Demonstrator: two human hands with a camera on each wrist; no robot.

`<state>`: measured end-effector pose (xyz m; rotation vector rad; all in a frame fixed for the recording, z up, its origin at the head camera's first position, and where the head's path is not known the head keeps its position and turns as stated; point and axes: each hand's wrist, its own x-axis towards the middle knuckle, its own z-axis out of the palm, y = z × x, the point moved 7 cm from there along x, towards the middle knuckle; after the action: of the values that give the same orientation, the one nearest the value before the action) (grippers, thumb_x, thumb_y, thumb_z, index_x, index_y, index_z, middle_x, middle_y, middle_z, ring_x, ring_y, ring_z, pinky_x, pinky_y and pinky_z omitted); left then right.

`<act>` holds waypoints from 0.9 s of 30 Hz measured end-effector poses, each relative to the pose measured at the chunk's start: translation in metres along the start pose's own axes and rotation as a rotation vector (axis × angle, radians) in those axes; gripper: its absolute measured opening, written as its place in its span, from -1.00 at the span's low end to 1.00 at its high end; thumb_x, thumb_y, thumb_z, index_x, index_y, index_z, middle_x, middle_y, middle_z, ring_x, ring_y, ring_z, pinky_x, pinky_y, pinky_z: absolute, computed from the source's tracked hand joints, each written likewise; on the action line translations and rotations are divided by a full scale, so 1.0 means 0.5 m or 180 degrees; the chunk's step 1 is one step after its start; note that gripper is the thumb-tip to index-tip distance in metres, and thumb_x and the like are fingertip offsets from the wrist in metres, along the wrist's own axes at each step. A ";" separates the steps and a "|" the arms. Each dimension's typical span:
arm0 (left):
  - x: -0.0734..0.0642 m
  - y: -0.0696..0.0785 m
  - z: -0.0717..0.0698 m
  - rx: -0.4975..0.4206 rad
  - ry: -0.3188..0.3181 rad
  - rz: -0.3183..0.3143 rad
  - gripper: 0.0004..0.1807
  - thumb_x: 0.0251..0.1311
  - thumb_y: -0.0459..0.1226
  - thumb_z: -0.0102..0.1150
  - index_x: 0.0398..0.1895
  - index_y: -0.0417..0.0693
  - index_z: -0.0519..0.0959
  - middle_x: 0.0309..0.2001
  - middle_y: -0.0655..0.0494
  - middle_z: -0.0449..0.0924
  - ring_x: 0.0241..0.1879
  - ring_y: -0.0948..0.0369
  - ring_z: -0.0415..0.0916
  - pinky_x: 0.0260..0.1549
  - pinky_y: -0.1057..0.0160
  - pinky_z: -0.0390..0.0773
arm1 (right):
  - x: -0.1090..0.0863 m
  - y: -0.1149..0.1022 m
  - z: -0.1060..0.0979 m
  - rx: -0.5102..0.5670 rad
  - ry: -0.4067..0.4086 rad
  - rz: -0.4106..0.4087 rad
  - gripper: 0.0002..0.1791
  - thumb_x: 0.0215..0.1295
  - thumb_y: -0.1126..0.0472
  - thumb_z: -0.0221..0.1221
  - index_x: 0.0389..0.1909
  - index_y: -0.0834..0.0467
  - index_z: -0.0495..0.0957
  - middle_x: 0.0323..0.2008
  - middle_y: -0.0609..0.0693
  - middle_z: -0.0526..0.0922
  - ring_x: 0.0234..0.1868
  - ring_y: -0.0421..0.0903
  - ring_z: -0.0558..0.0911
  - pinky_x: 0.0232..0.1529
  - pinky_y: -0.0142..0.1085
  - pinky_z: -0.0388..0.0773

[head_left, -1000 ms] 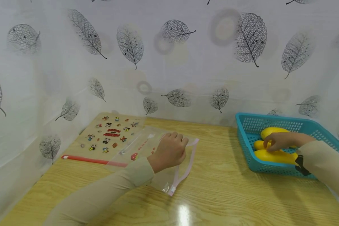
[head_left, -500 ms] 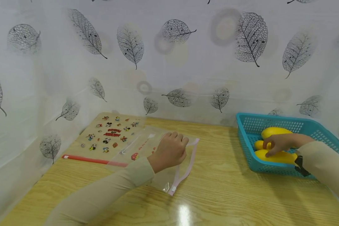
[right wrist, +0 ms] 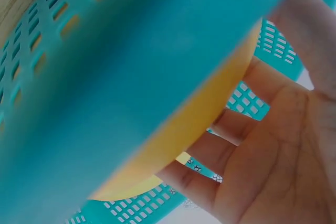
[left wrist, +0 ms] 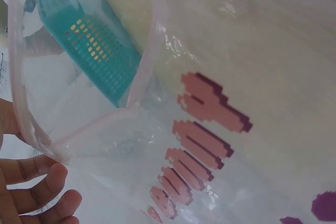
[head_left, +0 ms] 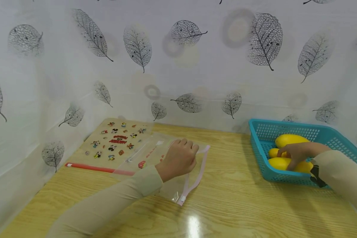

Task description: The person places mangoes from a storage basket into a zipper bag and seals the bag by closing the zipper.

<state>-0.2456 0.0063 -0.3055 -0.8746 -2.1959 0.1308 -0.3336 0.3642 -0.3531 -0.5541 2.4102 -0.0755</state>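
My left hand holds up the rim of a clear zip bag with a pale pink slider edge. In the left wrist view, the bag's mouth gapes and its rim is pinched at the fingers. My right hand is inside a blue basket, gripping the nearest long yellow mango-like fruit, thumb on the near side. The right wrist view shows the fingers curled against that fruit, partly hidden by the basket's rim. Two more yellow fruits lie behind it.
A second clear bag with cartoon prints and a red slider strip lies flat at the back left, partly under the first bag. A leaf-patterned white curtain hangs behind the wooden table.
My right hand has shifted slightly right along the nearest fruit, and its thumb has come down over the fruit's near side. The left hand and the bag have stayed put.
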 end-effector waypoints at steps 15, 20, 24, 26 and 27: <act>0.001 0.000 0.002 0.0047 -0.0080 0.0002 -0.87 -0.10 -0.19 0.15 -0.60 0.02 0.41 -0.63 0.19 0.42 -0.61 0.25 0.38 -0.65 0.34 0.31 | -0.003 0.010 -0.016 -0.0103 0.0193 0.0024 -0.46 0.09 0.08 0.26 0.00 0.35 0.42 -0.11 0.41 0.52 -0.13 0.24 0.54 -0.17 0.08 0.52; 0.001 0.000 -0.001 0.0042 -0.0049 0.0008 -0.87 -0.11 -0.19 0.15 -0.59 0.01 0.42 -0.64 0.18 0.42 -0.61 0.24 0.38 -0.65 0.34 0.30 | -0.007 0.014 -0.020 -0.0024 0.0209 0.0041 -0.47 0.15 0.09 0.22 0.00 0.39 0.39 -0.13 0.39 0.52 -0.16 0.18 0.55 -0.19 0.03 0.53; 0.002 0.000 -0.001 0.0055 -0.0062 0.0013 -0.88 -0.10 -0.19 0.15 -0.58 0.01 0.43 -0.63 0.18 0.43 -0.59 0.24 0.40 -0.63 0.35 0.32 | -0.009 0.017 -0.026 0.0049 0.0282 0.0033 -0.51 0.16 0.09 0.20 -0.03 0.38 0.40 -0.17 0.31 0.54 -0.20 0.09 0.56 -0.22 -0.05 0.55; 0.002 0.001 0.000 0.0057 -0.0076 0.0016 -0.87 -0.09 -0.19 0.15 -0.58 0.01 0.43 -0.62 0.18 0.44 -0.59 0.24 0.40 -0.63 0.35 0.33 | -0.009 0.017 -0.029 0.0056 0.0319 0.0026 -0.52 0.17 0.09 0.20 -0.05 0.38 0.41 -0.19 0.28 0.55 -0.22 0.07 0.56 -0.23 -0.07 0.55; 0.002 0.001 0.000 0.0056 -0.0083 0.0018 -0.87 -0.09 -0.19 0.15 -0.58 0.01 0.43 -0.62 0.19 0.44 -0.59 0.24 0.40 -0.63 0.35 0.33 | -0.009 0.017 -0.030 0.0053 0.0326 0.0025 -0.53 0.17 0.10 0.20 -0.05 0.38 0.41 -0.19 0.29 0.55 -0.21 0.08 0.57 -0.23 -0.06 0.55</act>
<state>-0.2459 0.0073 -0.3051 -0.8739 -2.2133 0.1650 -0.3428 0.3727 -0.3404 -0.5451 2.5086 -0.1230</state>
